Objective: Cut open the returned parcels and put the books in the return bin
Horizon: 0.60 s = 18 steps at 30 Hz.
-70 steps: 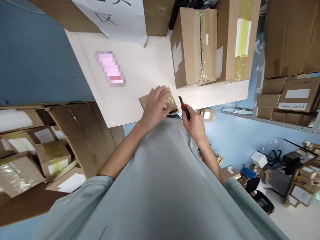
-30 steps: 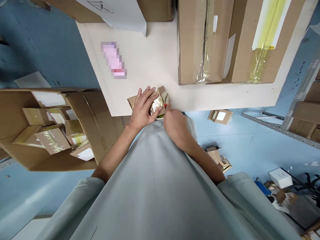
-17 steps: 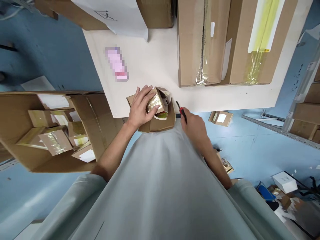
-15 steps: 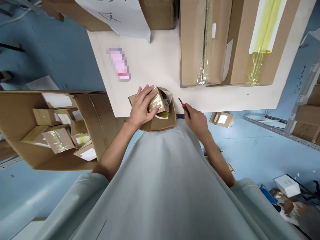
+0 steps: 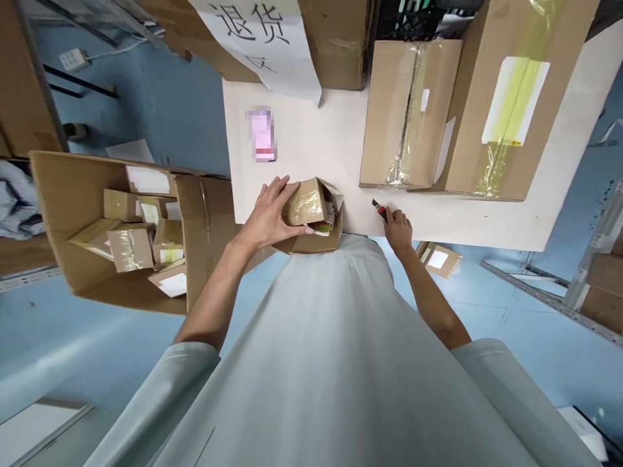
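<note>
fingers of the left hand (image 5: 265, 222) lie around the left end of the small box (image 5: 305, 202), thumb (image 5: 302, 231) apart from the rest: thumb along the near side, fingertips at the far left edge, box held between. how hard they press, cannot tell.

box sits under these fingers at the near edge of the table (image 5: 316, 139), set askew. clear tape shines on the face just right of the fingers. right end stands open; one flap (image 5: 317, 244) folds out toward the body, below the thumb. white and yellow-green contents (image 5: 325, 225) show in the opening, just past the thumb tip; kind unclear.

fingers of the right hand (image 5: 398, 231) are curled together, closed on a red-and-black cutter (image 5: 380, 209). blade out, pointing up and left from the fingers, apart from the box. whether it touches the table, cannot tell.

beyond the left fingers: a pink thing (image 5: 263, 134), blurred over, flat on the table. farther off, a white sheet (image 5: 292, 68) with large black characters, hanging against a back carton (image 5: 341, 48).

beyond the right fingers: a taped carton (image 5: 389, 110), and just right of it a tall carton (image 5: 506, 155) with yellow tape over a white label.

left of the left fingers, past the table edge: a large open carton (image 5: 63, 214), several taped parcels (image 5: 130, 248) inside.

below and right of the right fingers: a floor box (image 5: 448, 264) with a white label; farther right, a metal rack (image 5: 535, 293).
</note>
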Available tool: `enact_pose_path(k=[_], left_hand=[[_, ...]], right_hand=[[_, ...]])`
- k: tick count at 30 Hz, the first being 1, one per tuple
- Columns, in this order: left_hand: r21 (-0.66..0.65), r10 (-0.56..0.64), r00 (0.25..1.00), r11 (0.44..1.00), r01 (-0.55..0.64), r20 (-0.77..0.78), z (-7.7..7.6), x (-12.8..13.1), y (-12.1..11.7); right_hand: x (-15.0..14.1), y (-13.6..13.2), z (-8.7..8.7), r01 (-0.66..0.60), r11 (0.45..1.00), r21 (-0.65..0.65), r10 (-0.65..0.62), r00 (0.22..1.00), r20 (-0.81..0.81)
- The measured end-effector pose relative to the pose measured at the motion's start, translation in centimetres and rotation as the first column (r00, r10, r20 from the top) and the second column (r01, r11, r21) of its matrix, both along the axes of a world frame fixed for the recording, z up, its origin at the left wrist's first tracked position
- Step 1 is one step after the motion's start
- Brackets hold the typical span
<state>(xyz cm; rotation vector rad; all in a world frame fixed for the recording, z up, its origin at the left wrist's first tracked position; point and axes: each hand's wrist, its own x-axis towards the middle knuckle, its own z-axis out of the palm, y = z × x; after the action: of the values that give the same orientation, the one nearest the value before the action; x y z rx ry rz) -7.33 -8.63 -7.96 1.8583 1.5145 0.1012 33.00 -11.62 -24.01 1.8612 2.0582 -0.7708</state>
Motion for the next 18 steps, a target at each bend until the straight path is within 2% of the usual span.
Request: enact_pose_path(k=[3, 5, 8, 11, 14, 18], left_hand=[[-0.054, 0.01, 1.0, 0.999, -0.01, -0.011, 0.5, -0.3, 0.5], [-0.068, 0.028, 0.999, 0.997, -0.03, -0.022, 0.9, -0.5, 0.8], [-0.092, 0.063, 0.998, 0.994, -0.065, -0.024, 1.5, -0.8, 1.3], [-0.109, 0.07, 0.997, 0.991, -0.071, -0.014, 1.7, -1.1, 2.3], [-0.106, 0.074, 0.997, 0.992, -0.072, 0.011, 1.4, -1.6, 3.5], [-0.12, 0.107, 0.993, 0.988, -0.1, 0.053, 1.2, -2.7, 5.0]], right_hand=[[-0.7, 0.6, 1.0, -0.018, 0.999, 0.031, 0.02, 0.997, -0.08], [-1.8, 1.0, 2.5, -0.091, 0.995, 0.028, 0.094, 0.976, -0.198], [-4.2, 1.7, 5.2, -0.24, 0.97, 0.048, 0.239, 0.884, -0.401], [-6.3, 2.6, 7.4, -0.353, 0.934, 0.058, 0.327, 0.777, -0.538], [-7.5, 3.5, 8.8, -0.406, 0.913, 0.034, 0.341, 0.714, -0.611], [-8.4, 4.5, 10.2, -0.368, 0.93, -0.006, 0.285, 0.732, -0.619]])
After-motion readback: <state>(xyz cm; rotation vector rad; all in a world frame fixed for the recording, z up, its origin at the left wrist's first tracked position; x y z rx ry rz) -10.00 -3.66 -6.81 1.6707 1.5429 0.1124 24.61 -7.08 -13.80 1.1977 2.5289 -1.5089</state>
